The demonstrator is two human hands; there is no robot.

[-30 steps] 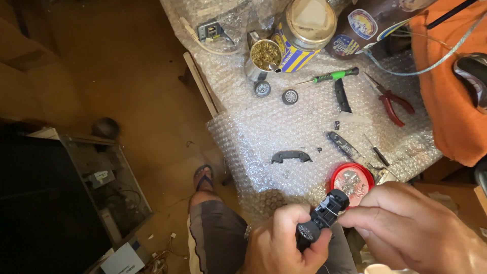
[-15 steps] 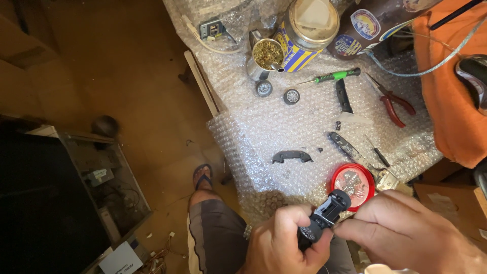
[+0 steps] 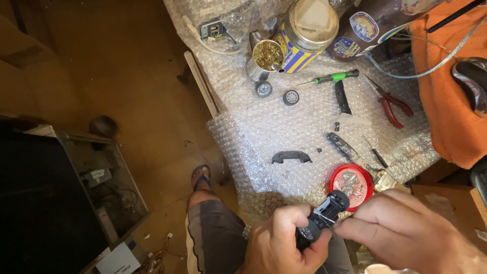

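Hands on small black toy-car chassis w/ wheels [image 3: 324, 215], held in the air just off the surface's near edge, not resting on it.
L hand [image 3: 281, 243] clenched round its lower end; R hand [image 3: 401, 231] pinching the side by fingertips. Risk, imo: a slip drops loose parts to the floor; an elbow could nudge the round red lid of screws [image 3: 351, 183] at the near edge.

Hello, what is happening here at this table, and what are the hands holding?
A person holds a small black toy car chassis with both hands: the left hand grips its lower end, the right hand pinches its side. On the bubble wrap lie two loose wheels, a green screwdriver, red pliers and a red lid of small parts.
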